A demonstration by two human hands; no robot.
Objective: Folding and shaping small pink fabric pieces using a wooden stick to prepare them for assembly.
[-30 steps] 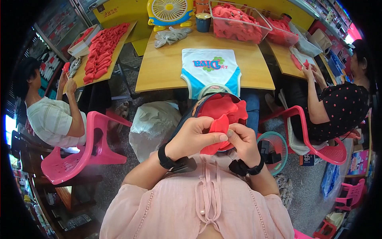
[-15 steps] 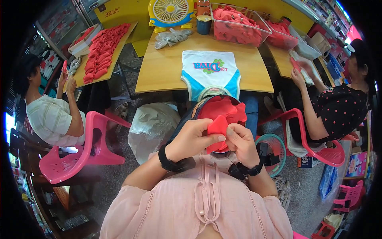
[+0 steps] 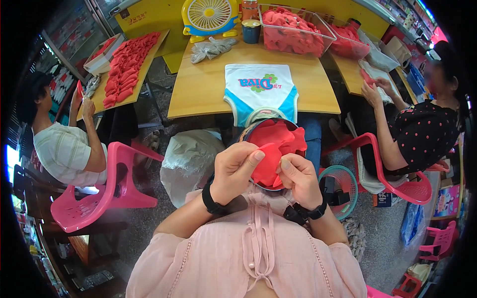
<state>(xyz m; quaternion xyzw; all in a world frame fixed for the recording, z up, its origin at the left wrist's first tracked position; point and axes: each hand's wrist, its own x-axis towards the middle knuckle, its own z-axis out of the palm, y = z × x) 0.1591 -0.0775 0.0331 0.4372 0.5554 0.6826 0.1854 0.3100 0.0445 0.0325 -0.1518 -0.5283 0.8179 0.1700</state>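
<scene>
Between my two hands a small red fabric piece (image 3: 264,163) is stretched over my lap. My left hand (image 3: 233,171) pinches its left edge between thumb and fingers. My right hand (image 3: 300,180) grips the opposite edge, thumb on top. Under the piece, a round dark-rimmed container (image 3: 247,131) holds more red fabric pieces (image 3: 283,133), partly covered by my hands. Just beyond it, a white and blue garment (image 3: 262,92) with a printed front lies over the table's near edge.
The wooden table (image 3: 198,84) bears a yellow-blue fan (image 3: 210,17), a grey bundle (image 3: 212,48), a dark cup (image 3: 251,32) and a clear bin (image 3: 298,37) of red pieces. Co-workers handle red pieces at left and right. A white sack (image 3: 189,159) and green basket (image 3: 350,196) flank me.
My left hand has moved left and turned upward, its fingers drawing the red piece's edge. My right hand stays nearly in place. The piece now lies flatter and wider between them.
</scene>
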